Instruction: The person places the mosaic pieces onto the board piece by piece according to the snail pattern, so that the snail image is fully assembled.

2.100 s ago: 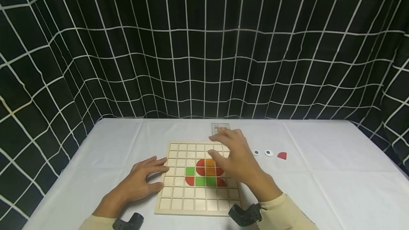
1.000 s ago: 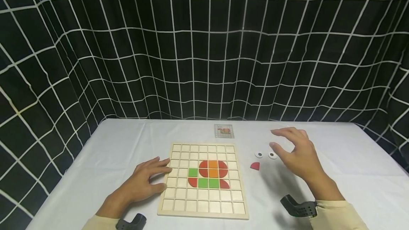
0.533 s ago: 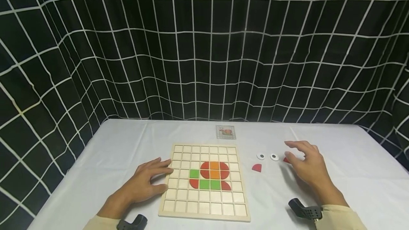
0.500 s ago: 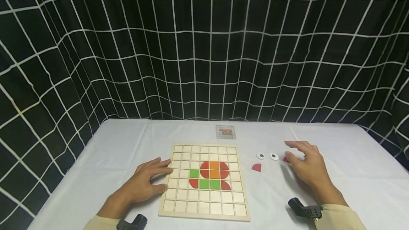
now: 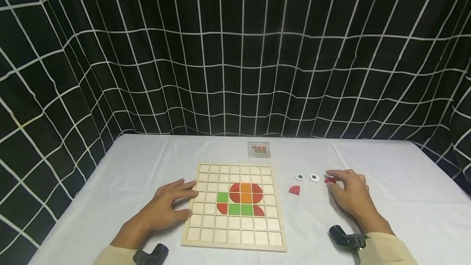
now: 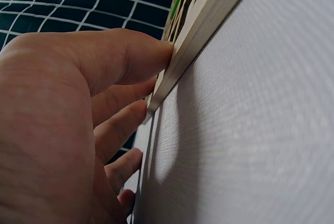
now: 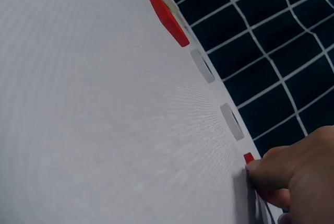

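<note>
My left hand [image 5: 165, 206] rests at the left edge of a wooden grid board [image 5: 209, 234], fingers mostly straight and thumb on its rim. Red, orange and green tiles fill some of the board's squares. Over to the right, my right hand [image 5: 351, 193] pinches a red quarter-round tile [image 5: 328, 180] between thumb and forefinger, at table level. In the right wrist view the end of that red tile [image 7: 249, 157] shows beyond the thumb; the rest is hidden by the fingers.
Two white eye discs, the left one [image 5: 299, 177] and the right one [image 5: 314, 178], lie between board and right hand. Another red quarter-round tile [image 5: 294, 190] lies nearer the board. A small pattern card [image 5: 259, 149] lies behind the board. Black netted cloth [image 5: 235, 72] surrounds the table.
My right hand moved from above the board to the far-right red tile, lowered, and closed thumb and finger on it. My left hand has stayed at the board's edge.
</note>
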Motion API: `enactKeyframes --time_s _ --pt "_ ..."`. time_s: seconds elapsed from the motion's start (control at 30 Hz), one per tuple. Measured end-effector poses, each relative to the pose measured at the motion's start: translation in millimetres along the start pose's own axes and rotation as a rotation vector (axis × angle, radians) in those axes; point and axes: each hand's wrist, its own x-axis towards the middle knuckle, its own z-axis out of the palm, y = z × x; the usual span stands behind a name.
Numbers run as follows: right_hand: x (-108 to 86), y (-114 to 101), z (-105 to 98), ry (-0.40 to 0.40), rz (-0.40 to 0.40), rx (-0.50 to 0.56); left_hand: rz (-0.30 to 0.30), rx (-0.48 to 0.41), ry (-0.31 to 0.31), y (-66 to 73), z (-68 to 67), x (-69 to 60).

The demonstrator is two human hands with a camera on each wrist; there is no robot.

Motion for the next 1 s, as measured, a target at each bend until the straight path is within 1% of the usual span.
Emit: enactKeyframes --time_s 0.2,0.4,0.6,0.7,0.83,0.9,1.0 --pt "-0.3 -2.3 -0.9 -0.029 -0.008 -0.030 0.019 0.004 0.006 0.3 -1.2 -0.6" --pt "0.1 -4.6 -1.0 -0.070 0.007 -0.053 0.049 0.009 0.010 -0.8 -1.9 -1.6" --pt "0.9 -5.7 -1.1 -0.077 0.003 -0.045 0.056 0.006 0.014 -1.3 -1.8 -1.7" --pt "0.6 -5.4 -1.0 -0.059 -0.012 -0.027 0.053 0.003 0.012 -1.5 -1.6 -1.7" --pt "-1.3 -4.8 -1.6 0.015 -0.044 0.012 0.046 0.004 0.008 -1.9 -0.6 -0.9" --pt "-2.3 -5.3 -2.4 0.043 -0.041 0.032 0.038 0.005 0.008 -1.7 -0.2 -0.4" --pt "-3.2 -6.1 -3.5 0.058 -0.032 0.043 0.032 0.005 0.009 -1.2 0.3 -0.1"
